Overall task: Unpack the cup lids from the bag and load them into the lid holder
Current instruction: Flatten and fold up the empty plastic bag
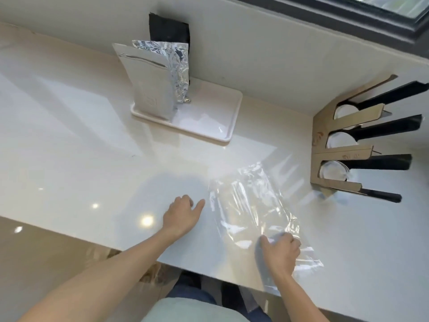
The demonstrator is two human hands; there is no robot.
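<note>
Behind the hands, left [182, 214] spread, right [281, 251] pinching the bag [250, 205], stand 2 pouches [153, 82].

A white tray [209, 117] sits on the pale glossy bench [69, 147], close to the back wall. On the tray a grey paper pouch [148, 87] stands upright, with a crumpled silver foil bag [178, 66] just behind it. A black rectangle [168, 29] shows on the wall behind them. A dark window frame [348, 12] runs along the top right.

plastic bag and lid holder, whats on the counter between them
Nothing: head view shows bare counter between the plastic bag and the lid holder.
</note>
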